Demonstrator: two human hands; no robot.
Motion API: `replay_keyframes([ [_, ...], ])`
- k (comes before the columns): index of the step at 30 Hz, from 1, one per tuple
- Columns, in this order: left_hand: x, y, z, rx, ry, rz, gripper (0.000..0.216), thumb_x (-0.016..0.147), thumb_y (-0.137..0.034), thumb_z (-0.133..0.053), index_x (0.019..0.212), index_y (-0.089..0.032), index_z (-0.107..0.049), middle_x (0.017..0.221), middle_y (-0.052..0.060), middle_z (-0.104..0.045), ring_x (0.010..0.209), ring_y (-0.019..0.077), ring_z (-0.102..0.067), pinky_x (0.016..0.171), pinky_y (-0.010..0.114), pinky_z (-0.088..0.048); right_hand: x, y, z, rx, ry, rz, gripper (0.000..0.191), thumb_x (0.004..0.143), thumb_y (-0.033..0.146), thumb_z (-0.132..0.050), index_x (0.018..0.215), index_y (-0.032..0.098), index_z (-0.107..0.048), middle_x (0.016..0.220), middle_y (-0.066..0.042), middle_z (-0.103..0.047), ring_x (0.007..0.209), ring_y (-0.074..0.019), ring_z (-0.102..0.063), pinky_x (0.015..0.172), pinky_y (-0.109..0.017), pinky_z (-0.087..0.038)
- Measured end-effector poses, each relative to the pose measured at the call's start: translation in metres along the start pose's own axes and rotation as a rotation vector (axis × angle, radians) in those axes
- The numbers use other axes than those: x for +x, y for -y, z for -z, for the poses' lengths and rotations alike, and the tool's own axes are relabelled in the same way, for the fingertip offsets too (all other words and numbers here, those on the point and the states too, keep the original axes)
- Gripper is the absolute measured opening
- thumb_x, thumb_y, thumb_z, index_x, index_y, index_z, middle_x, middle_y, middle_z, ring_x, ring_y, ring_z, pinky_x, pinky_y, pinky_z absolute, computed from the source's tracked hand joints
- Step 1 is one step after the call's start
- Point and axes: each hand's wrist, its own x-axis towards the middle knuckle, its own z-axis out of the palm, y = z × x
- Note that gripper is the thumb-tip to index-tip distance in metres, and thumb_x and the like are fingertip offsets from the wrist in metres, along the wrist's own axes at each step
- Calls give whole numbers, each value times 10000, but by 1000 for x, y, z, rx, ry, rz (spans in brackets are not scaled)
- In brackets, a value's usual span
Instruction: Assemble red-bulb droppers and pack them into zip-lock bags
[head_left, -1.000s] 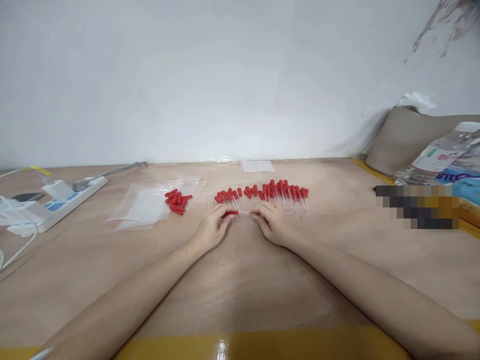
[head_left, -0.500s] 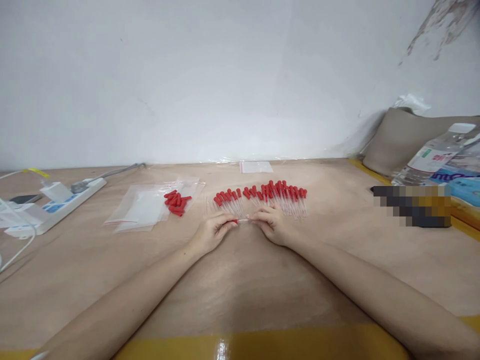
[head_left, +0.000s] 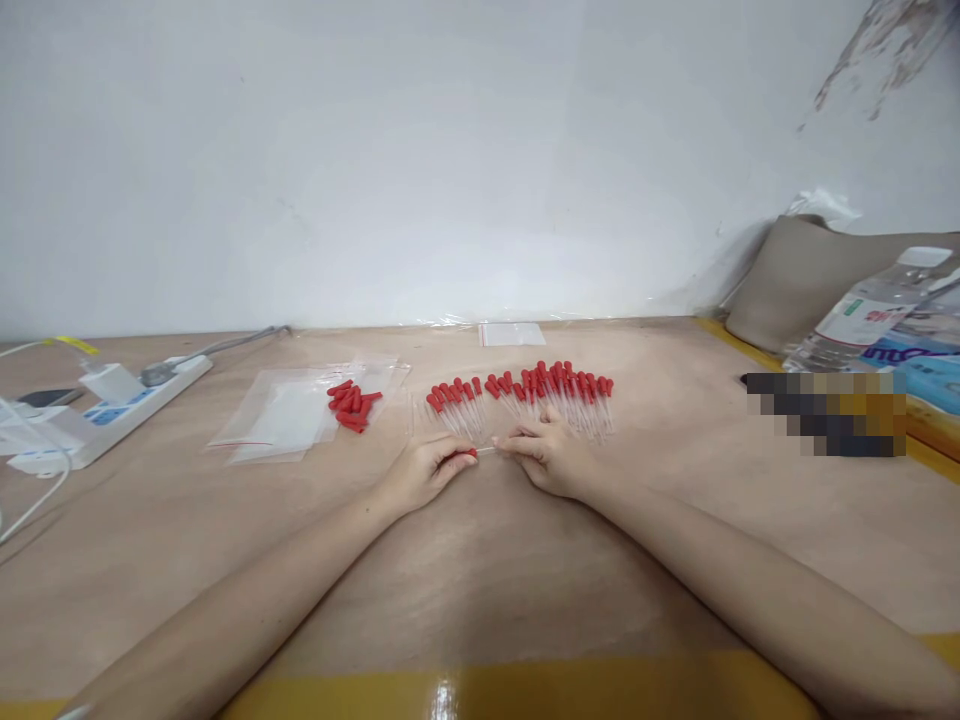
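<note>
My left hand (head_left: 430,470) is closed on a red rubber bulb (head_left: 472,453), of which only the end shows past the fingers. A thin clear glass tube (head_left: 487,450) runs sideways from the bulb to my right hand (head_left: 546,455), whose fingers pinch its other end. Whether the tube sits fully inside the bulb is hidden by the fingers. Just beyond my hands lie rows of droppers (head_left: 559,385) with red bulbs and clear tubes, side by side. A small pile of loose red bulbs (head_left: 352,403) lies to the left, partly on clear zip bags.
Clear zip bags (head_left: 274,415) lie left of the bulbs, and a small bag (head_left: 512,334) is near the wall. At far left is a power strip (head_left: 142,410) with cables. A water bottle (head_left: 862,315) leans at right, near a blurred-out dark object (head_left: 832,415).
Both hands have shifted slightly toward me, with the bulb and tube between them. The dropper rows and the loose bulbs lie as before.
</note>
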Motion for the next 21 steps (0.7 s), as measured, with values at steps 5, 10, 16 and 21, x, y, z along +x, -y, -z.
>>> replay_keyframes([
  [5,0,-2,0,34,24,-70,159,852,-258,-481,898,-163,-600,773,27,-624,699,107,-571,654,207,-436,4,7,4,23,26,25,211,839,170,-442,907,198,-640,733,-5,-641,567,-102,-434,649,-298,-217],
  [10,-1,-3,-1,63,19,-90,151,852,-249,-481,902,-160,-591,761,25,-621,680,104,-563,638,204,-434,7,12,-1,60,88,-65,220,855,193,-405,816,168,-620,704,-10,-647,575,-105,-463,671,-296,-217],
  [16,-2,1,-1,66,21,-117,148,853,-238,-471,901,-154,-583,757,35,-609,686,114,-553,638,219,-434,14,21,-3,83,233,-197,254,866,209,-389,752,176,-613,696,-13,-660,568,-108,-491,721,-297,-238],
  [21,0,3,-1,76,18,-143,148,853,-238,-471,906,-156,-582,770,41,-617,693,120,-560,642,229,-445,17,22,-3,137,304,-271,278,877,214,-364,732,177,-599,681,-4,-658,586,-112,-523,789,-311,-259],
])
